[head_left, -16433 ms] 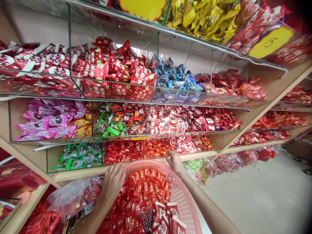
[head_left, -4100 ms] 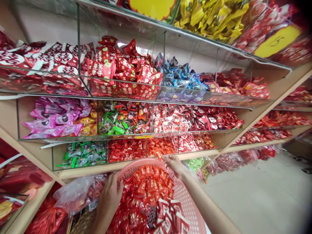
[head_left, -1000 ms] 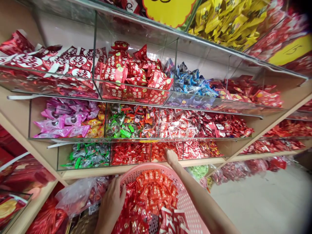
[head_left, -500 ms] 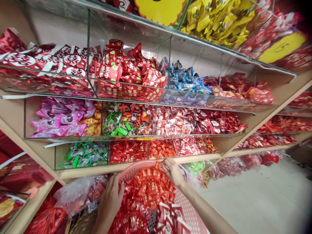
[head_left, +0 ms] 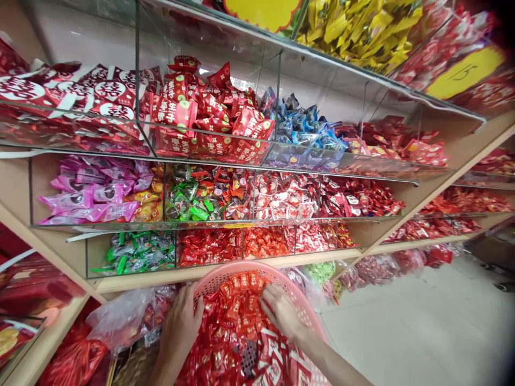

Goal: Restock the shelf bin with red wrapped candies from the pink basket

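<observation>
A pink perforated basket (head_left: 300,300) sits low in front of me, filled with red wrapped candies (head_left: 237,321). My left hand (head_left: 181,327) grips the basket's left rim, fingers curled over it. My right hand (head_left: 279,311) lies down among the small orange-red candies at the basket's far side, fingers bent into the pile; whether it holds any I cannot make out. Just beyond the basket is the lowest glass bin of orange-red candies (head_left: 267,241).
Wooden shelves with glass-fronted bins (head_left: 241,163) hold purple, green, blue, red and yellow sweets in tiers. Yellow price signs (head_left: 462,72) hang above. Clear bags of candy (head_left: 120,321) lie at lower left. Grey floor (head_left: 422,332) opens to the right.
My right hand has come back from the lowest bin's edge and dropped into the basket's candy pile. My left hand has stayed on the rim.
</observation>
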### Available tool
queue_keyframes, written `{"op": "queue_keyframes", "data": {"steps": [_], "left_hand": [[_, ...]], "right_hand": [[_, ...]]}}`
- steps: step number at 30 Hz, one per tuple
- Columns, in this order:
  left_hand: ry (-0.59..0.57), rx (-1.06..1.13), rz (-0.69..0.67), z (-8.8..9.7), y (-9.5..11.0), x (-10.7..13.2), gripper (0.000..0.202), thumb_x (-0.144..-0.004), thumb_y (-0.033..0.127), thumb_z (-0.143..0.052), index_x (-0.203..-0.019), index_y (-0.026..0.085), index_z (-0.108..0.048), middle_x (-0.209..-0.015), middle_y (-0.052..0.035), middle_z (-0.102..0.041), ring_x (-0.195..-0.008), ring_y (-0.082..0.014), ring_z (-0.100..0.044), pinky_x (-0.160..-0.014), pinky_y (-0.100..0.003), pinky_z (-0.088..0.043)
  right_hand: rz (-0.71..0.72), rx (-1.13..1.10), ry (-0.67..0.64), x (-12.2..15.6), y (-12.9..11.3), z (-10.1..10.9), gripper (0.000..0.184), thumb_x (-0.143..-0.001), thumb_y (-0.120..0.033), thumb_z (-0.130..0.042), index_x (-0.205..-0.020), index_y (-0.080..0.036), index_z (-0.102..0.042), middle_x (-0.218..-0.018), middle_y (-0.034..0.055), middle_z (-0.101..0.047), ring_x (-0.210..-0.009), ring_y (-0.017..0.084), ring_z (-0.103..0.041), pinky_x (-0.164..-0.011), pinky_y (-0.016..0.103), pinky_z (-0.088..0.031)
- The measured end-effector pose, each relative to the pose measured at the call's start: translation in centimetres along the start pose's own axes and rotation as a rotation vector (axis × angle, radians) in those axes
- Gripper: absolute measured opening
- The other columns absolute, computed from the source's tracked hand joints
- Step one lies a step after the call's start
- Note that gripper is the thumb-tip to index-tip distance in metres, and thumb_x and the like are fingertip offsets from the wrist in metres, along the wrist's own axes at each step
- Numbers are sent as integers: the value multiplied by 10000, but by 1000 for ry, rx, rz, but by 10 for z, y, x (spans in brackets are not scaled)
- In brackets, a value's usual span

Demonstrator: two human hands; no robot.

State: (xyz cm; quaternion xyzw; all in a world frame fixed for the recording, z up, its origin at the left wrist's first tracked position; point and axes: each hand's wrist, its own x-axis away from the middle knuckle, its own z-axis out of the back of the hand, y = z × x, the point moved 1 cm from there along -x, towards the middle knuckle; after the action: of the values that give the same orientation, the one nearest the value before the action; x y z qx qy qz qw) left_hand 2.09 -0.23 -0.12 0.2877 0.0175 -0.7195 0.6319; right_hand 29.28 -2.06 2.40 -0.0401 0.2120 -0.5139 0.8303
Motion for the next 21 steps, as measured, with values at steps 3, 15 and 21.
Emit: {"op": "queue_keyframes", "data": {"steps": [3, 15, 21], "left_hand": [[17, 2, -3, 1, 1, 0, 359, -869, 304, -386, -1181, 169, -502, -1117, -85, -618, -1013, -213, -590, -840, -336, -486], [-211, 79, -278, 12, 39, 8, 213, -874, 253, -405, -794, 228, -601, -816, -27, -629, -797, -180, -571, -716, -314, -437], [-405, 103, -361, 5, 60, 6, 165, -852, 228, -448, -803, 226, -606, -876, -23, -627, -846, -179, -566, -786, -326, -431]], "right_hand": [[77, 43, -19, -10, -11, -11, 199, -903, -170, -386, -738, -197, -495, -769, 20, -534, -716, 153, -476, -678, 268, -361], [58, 230, -32, -30, -24, -39, 187, -855, -140, -507, -677, -193, -529, -722, 3, -535, -689, 149, -457, -629, 274, -294], [-16, 301, -34, -31, -28, -44, 178, -849, -112, -529, -689, -190, -539, -731, 11, -566, -695, 168, -491, -625, 286, -312]]}}
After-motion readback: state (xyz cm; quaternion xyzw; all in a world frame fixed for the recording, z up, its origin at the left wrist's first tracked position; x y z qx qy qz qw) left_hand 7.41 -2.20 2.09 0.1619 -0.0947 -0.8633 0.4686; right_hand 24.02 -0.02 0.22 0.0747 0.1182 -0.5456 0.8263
